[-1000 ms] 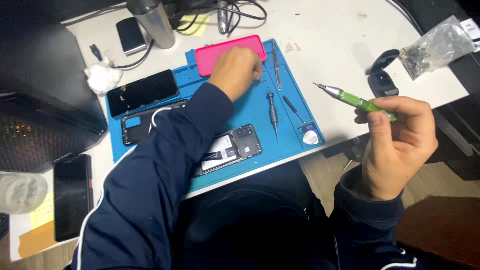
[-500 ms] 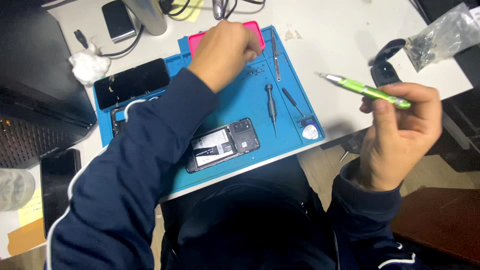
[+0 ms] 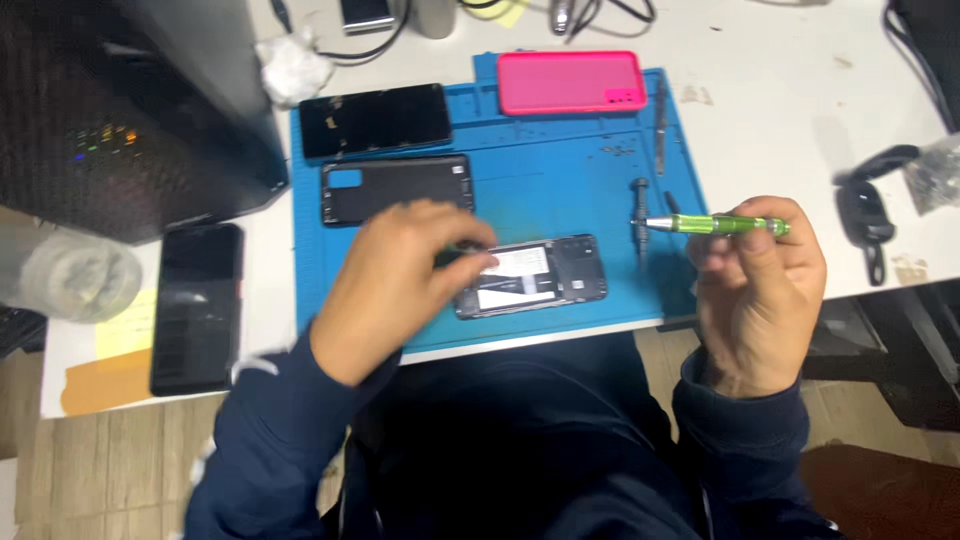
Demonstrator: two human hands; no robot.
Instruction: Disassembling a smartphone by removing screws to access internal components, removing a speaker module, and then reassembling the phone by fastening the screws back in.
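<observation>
White desk (image 3: 780, 90) w/ a blue repair mat (image 3: 560, 180) laid on it, wood-look floor below. Left hand (image 3: 400, 285) rests on the mat's near edge, fingers curled over the left end of an opened phone (image 3: 535, 277) – back off, innards and a white label showing; whether it pinches anything small there I can't tell, it's blurred. Right hand (image 3: 760, 290) is off the mat's right edge, above the desk rim, closed around a green screwdriver (image 3: 715, 225) held roughly level, metal tip pointing left toward the mat. Further up the mat: a black back frame (image 3: 395, 188) just above the left hand, a dark phone screen (image 3: 375, 120) beyond that, and a pink case (image 3: 570, 82) at the far edge. Two slim metal tools (image 3: 640, 210) lie upright-ish along the mat's right side, near the driver tip. Off the mat, left: another black phone (image 3: 197, 305) face up, a clear plastic tub (image 3: 75, 275) beside it, and a big dark PC case (image 3: 130, 110). Right on the desk – a black key fob (image 3: 868, 210) & a crinkly bag (image 3: 935, 175).
</observation>
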